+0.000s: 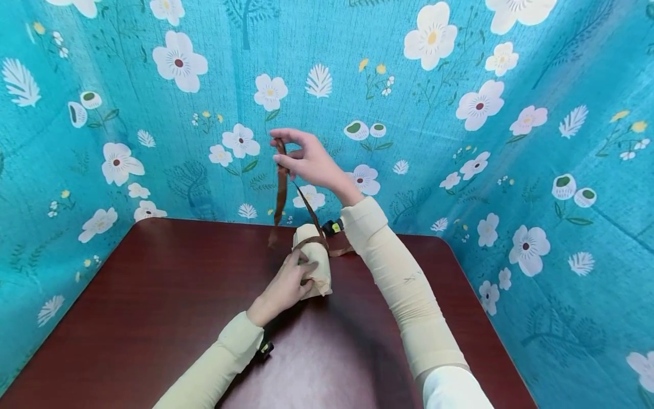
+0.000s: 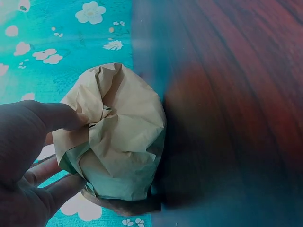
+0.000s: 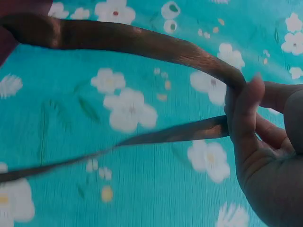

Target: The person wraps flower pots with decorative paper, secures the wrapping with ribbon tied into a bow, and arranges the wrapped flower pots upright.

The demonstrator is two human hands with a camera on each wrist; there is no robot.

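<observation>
A cylinder-like package wrapped in cream paper [image 1: 321,271] lies on the table, its pleated, twisted end [image 2: 118,127] showing in the left wrist view. My left hand [image 1: 285,284] holds it from the left, with the thumb on the gathered paper and other fingers at its side. A brown satin ribbon [image 1: 281,190] passes over the package. My right hand [image 1: 309,162] pinches this ribbon high above the package, against the curtain behind. In the right wrist view, two lengths of the ribbon [image 3: 137,41] run leftward from the fingers. What lies inside the paper is hidden.
The dark red-brown table [image 1: 128,307] meets a turquoise flowered curtain [image 1: 214,91] at its back and sides. More brown ribbon [image 1: 341,251] lies on the table right of the package. Small black devices [image 1: 333,227] show beside both wrists.
</observation>
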